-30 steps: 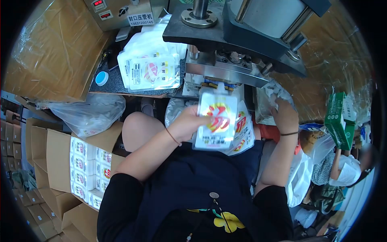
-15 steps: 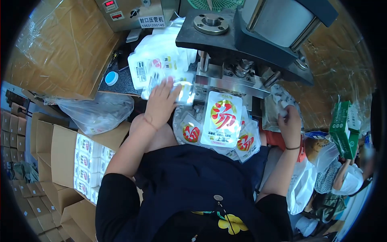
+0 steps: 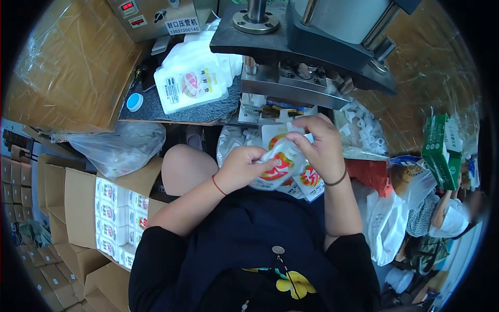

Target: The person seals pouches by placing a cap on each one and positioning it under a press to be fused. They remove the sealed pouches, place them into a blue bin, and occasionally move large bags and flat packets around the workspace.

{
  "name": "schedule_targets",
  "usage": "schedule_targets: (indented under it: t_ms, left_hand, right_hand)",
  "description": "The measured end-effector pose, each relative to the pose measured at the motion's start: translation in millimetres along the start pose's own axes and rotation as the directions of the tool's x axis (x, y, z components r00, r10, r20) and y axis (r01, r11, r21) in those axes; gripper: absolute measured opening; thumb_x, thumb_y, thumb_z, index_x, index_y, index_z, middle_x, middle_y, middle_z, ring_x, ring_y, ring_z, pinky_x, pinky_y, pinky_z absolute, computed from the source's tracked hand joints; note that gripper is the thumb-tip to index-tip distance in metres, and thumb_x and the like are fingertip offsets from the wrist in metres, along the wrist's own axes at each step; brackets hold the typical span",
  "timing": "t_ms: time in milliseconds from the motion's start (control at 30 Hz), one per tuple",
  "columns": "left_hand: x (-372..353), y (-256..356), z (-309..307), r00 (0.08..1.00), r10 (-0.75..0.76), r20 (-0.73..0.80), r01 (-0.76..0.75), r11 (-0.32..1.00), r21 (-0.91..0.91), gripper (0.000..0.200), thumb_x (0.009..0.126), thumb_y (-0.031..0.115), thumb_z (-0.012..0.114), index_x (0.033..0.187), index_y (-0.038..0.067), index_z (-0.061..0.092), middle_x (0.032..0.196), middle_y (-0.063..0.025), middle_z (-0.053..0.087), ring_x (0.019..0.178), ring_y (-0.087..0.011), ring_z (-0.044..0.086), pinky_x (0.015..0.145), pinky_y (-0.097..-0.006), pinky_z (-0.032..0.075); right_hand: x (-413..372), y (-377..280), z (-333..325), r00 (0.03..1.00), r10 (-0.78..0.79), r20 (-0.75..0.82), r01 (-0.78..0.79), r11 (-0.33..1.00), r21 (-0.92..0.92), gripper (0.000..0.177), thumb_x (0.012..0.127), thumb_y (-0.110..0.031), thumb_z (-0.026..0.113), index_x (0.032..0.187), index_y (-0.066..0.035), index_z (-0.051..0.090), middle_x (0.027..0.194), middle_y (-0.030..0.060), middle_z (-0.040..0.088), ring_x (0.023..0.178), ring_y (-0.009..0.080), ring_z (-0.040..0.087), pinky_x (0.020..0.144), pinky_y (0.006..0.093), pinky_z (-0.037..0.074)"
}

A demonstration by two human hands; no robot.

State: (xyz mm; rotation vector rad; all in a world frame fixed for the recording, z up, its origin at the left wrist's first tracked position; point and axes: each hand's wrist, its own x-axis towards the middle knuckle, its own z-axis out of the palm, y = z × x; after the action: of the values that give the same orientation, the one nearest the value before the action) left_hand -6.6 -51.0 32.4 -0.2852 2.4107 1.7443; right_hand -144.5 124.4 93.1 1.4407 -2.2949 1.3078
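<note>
My left hand (image 3: 243, 167) is closed on the lower left side of a printed pouch (image 3: 280, 165) with a red character on it. At the pouch's top edge, my right hand (image 3: 319, 147) pinches with thumb and finger; whether a small spout is between them is hidden. The pouch is bent between both hands, above more printed pouches (image 3: 310, 177) in my lap. Beyond them stands a press machine (image 3: 296, 86). White spouts (image 3: 364, 127) lie in a bin to the right of it. A stack of pouches (image 3: 192, 86) rests on the dark mat at the left.
A blue-rimmed round lid (image 3: 134, 102) is on the mat. At the left stands an open carton (image 3: 80, 208) with packed pouches. A plastic bag (image 3: 117, 148) hangs by the table edge. A green box (image 3: 439, 151) is at the right, with another person (image 3: 447, 216) beyond.
My left hand has left the pouch stack and come down to my lap with a pouch. My right hand has moved from the spout bin to that pouch. The view has shifted slightly.
</note>
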Motion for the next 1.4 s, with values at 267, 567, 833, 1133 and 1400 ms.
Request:
schedule_targets:
  t_ms: [267,567,833,1133,1400]
  left_hand:
    - [5.6,-18.0,40.8,0.918,0.024,0.396,0.283,0.660,-0.696,0.034,0.097,0.013,0.072,0.127,-0.003,0.065,0.119,-0.0090,0.072,0.101,-0.0147,0.070,0.094,-0.0311,0.055]
    - [60.9,-26.8,-3.5,0.998,-0.010,0.055,0.047,0.680,-0.731,0.037,0.094,0.003,0.069,0.129,-0.005,0.059,0.116,-0.0145,0.071,0.097,-0.0218,0.072,0.087,-0.0371,0.060]
    - [38.4,-56.3,-117.4,0.641,0.640,-0.423,0.099,0.478,0.873,0.054,0.094,0.017,0.069,0.142,0.003,0.050,0.147,-0.0279,0.045,0.137,-0.0435,0.044,0.110,-0.0528,0.040]
    - [-6.2,-64.2,-65.2,0.857,0.190,-0.480,-0.287,0.948,-0.137,0.020,0.098,0.012,0.066,0.113,0.002,0.072,0.095,-0.0139,0.073,0.089,-0.0173,0.071,0.078,-0.0282,0.054]
    - [-1.0,-14.9,-1.7,0.972,0.160,-0.174,-0.164,0.986,-0.012,0.032,0.091,0.031,0.080,0.093,-0.001,0.076,0.065,-0.0046,0.065,0.058,-0.0071,0.053,0.056,-0.0275,0.045]
  right_hand:
    - [-10.2,25.0,-38.1,0.941,0.146,0.305,-0.107,0.984,-0.143,0.021,0.095,-0.020,0.064,0.106,-0.003,0.068,0.100,0.0171,0.069,0.096,0.0379,0.064,0.084,0.0457,0.052]
    - [-52.7,138.0,-80.4,0.893,0.438,0.101,-0.293,0.739,-0.607,0.031,0.083,-0.015,0.074,0.113,-0.010,0.068,0.110,0.0190,0.067,0.095,0.0410,0.067,0.082,0.0475,0.054]
    - [-48.6,126.8,-74.3,0.977,0.195,0.081,-0.143,0.893,-0.427,0.025,0.088,-0.006,0.066,0.112,-0.001,0.065,0.108,0.0210,0.065,0.098,0.0412,0.064,0.082,0.0457,0.053]
    - [-47.9,65.3,-49.3,0.958,0.197,-0.207,-0.263,0.889,-0.375,0.015,0.099,-0.009,0.058,0.110,0.000,0.062,0.100,0.0214,0.066,0.092,0.0420,0.064,0.080,0.0452,0.052]
    - [-9.1,-6.8,-15.7,0.974,0.202,0.101,-0.219,0.956,0.196,0.015,0.090,-0.015,0.073,0.095,-0.002,0.069,0.087,0.0139,0.069,0.084,0.0323,0.066,0.075,0.0393,0.052]
